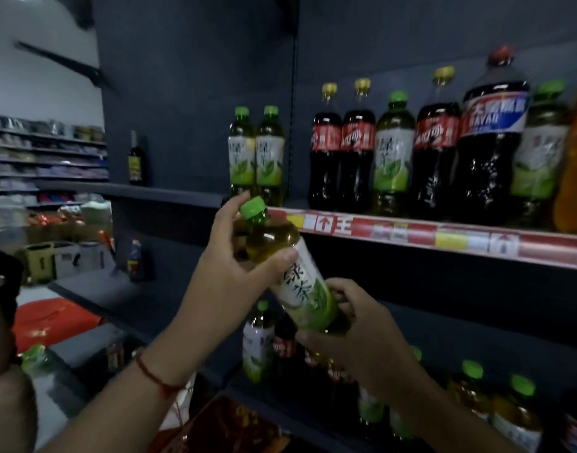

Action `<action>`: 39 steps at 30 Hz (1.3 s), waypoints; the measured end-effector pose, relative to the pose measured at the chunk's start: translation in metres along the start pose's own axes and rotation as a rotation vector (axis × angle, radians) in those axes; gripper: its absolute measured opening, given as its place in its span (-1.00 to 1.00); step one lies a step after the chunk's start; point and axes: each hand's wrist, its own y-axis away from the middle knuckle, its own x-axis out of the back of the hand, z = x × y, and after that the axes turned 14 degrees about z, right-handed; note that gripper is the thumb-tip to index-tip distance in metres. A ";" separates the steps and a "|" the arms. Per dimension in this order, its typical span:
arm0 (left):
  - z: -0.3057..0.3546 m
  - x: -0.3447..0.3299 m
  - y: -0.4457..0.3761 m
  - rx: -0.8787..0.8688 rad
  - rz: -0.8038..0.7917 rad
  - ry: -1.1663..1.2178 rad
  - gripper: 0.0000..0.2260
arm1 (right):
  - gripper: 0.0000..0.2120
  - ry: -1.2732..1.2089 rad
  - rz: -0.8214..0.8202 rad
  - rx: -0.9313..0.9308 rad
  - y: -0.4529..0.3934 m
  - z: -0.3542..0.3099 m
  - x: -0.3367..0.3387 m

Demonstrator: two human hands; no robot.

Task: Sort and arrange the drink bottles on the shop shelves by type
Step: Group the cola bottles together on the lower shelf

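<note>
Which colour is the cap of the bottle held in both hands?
Bright green cap, seen in the head view.

- We hold a green-capped plastic bottle of green tea (288, 273) tilted, cap up-left, in front of the shelves.
- Our left hand (234, 266) grips its shoulder below the cap; our right hand (355, 325) grips its base.
- Behind it, the upper dark shelf with a red price strip (411, 232) carries green tea and cola bottles mixed.

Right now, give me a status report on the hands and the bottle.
Left hand grips green tea bottle at shoulder; right hand holds its base. Bottle tilted, below upper shelf. Shelf row mixed: cola bottles among green teas.
</note>
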 end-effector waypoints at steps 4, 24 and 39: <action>0.032 -0.007 -0.057 -0.418 0.092 -0.516 -0.24 | -0.48 -0.025 0.178 0.084 -0.050 -0.027 -0.006; -0.026 -0.088 -0.231 -0.333 -0.033 -0.403 -0.06 | -0.71 0.597 0.087 0.291 -0.238 -0.103 0.004; -0.052 -0.095 -0.250 -0.530 -0.159 -0.739 -0.02 | -0.40 1.233 0.214 0.457 -0.348 -0.146 0.039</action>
